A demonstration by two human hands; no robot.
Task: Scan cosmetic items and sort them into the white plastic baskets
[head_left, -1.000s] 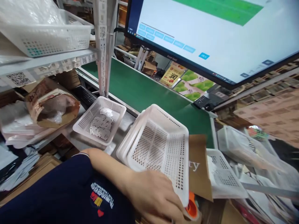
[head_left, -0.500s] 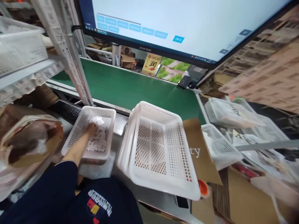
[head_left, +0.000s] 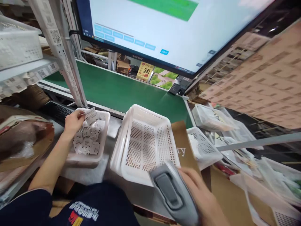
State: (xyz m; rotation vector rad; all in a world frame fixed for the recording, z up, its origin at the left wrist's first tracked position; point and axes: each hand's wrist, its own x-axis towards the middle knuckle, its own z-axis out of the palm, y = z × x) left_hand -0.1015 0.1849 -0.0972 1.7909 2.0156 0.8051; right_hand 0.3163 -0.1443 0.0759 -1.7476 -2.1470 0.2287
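Observation:
My left hand (head_left: 73, 121) pinches a small white printed label (head_left: 90, 115) and holds it above a small white perforated basket (head_left: 103, 147) filled with several similar labels. My right hand (head_left: 204, 201) at the lower right grips a grey handheld scanner (head_left: 172, 192), which rises in front of the near edge of a stack of larger white perforated baskets (head_left: 143, 146). The stack's top basket holds nothing.
A green conveyor belt (head_left: 122, 91) runs behind the baskets under a large monitor (head_left: 164, 31). A shelf post (head_left: 63, 53), a keyboard (head_left: 57, 110) and a brown bag (head_left: 21, 138) stand at the left. More baskets (head_left: 204, 147), brown cardboard (head_left: 184, 147) and bagged goods crowd the right.
My left hand has lifted one label out of the small basket. My right hand has come into view at the lower right with the scanner. The camera has shifted slightly.

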